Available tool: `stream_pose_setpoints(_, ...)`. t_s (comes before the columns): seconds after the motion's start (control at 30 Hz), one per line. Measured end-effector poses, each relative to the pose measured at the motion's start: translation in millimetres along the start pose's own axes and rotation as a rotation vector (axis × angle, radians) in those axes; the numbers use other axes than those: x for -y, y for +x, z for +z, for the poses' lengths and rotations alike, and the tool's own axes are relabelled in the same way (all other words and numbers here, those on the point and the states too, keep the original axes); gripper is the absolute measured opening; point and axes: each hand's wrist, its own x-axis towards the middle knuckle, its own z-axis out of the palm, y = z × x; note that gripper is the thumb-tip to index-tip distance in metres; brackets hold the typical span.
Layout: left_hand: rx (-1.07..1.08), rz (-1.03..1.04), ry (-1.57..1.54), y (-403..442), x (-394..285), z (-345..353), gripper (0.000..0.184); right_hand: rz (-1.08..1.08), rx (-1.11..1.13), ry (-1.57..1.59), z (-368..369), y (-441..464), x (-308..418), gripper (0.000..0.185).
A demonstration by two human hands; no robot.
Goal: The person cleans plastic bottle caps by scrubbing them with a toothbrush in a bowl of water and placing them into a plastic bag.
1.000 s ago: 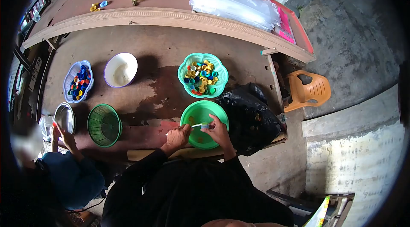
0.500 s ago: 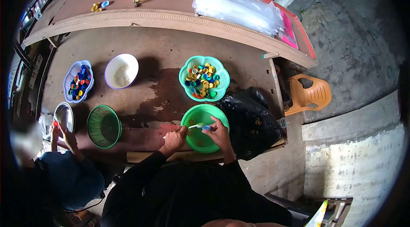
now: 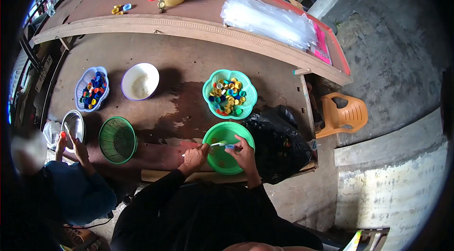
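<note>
My left hand [image 3: 195, 157] is closed around the white handle of a toothbrush [image 3: 217, 143], its greenish head pointing right. My right hand [image 3: 244, 154] pinches a small blue bottle cap [image 3: 230, 146] just beside the brush head; whether the bristles touch it I cannot tell. Both are held over a green plastic basin [image 3: 225, 169], where a few blurry orange-brown caps show at the bottom. Just behind the basin stands a teal scalloped basket [image 3: 206, 92] of gold, blue, green and red bottle caps [image 3: 230, 92].
A black plastic bag [image 3: 279, 144] lies right of the basin. Leftward are a green mesh basket [image 3: 118, 140], a white bowl [image 3: 140, 82], a pale-blue basket of caps [image 3: 92, 89] and a metal bowl [image 3: 74, 127]. A co-worker [image 3: 78, 189] holds a red cap there. A raised shelf [image 3: 189, 23] spans the back.
The camera view has tilted slightly, so the scene sits lower and a little to the right. Both hands keep nearly the same pose, with the brush and cap still close together.
</note>
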Motion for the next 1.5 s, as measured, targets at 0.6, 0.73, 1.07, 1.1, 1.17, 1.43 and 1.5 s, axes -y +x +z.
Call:
stream_pose_setpoints(0.6,-0.031,0.086,-0.02,-4.3,-21.0,-9.3,0.018,0.766,-0.054,1.266,20.7,-12.2,-31.7,0.026)
stream_pose_setpoints(0.73,-0.02,0.074,-0.025,-5.7,-20.8,-5.1,0.017,0.868,-0.028,1.452,28.5,-18.1,-56.5,0.03)
stream_pose_setpoints(1.07,-0.007,0.057,-0.002,-6.7,-18.6,-8.4,0.02,0.966,0.041,1.585,24.7,-20.9,-52.5,0.031)
stream_pose_setpoints(1.1,0.012,0.139,0.016,-9.2,-20.9,-8.3,0.02,0.969,0.038,1.585,24.4,-22.8,-52.1,0.031)
stream_pose_setpoints(1.17,-0.003,0.11,-0.003,-8.0,-12.6,1.5,0.02,0.861,0.127,1.487,23.3,-23.5,-49.1,0.034)
stream_pose_setpoints(1.43,-0.012,0.139,0.005,-5.6,-8.1,-3.9,0.018,1.033,0.042,1.655,18.0,-21.7,-62.9,0.034)
stream_pose_setpoints(1.5,-0.004,0.125,0.017,-6.5,-0.5,3.9,0.021,1.006,0.085,1.588,21.5,-19.9,-63.3,0.034)
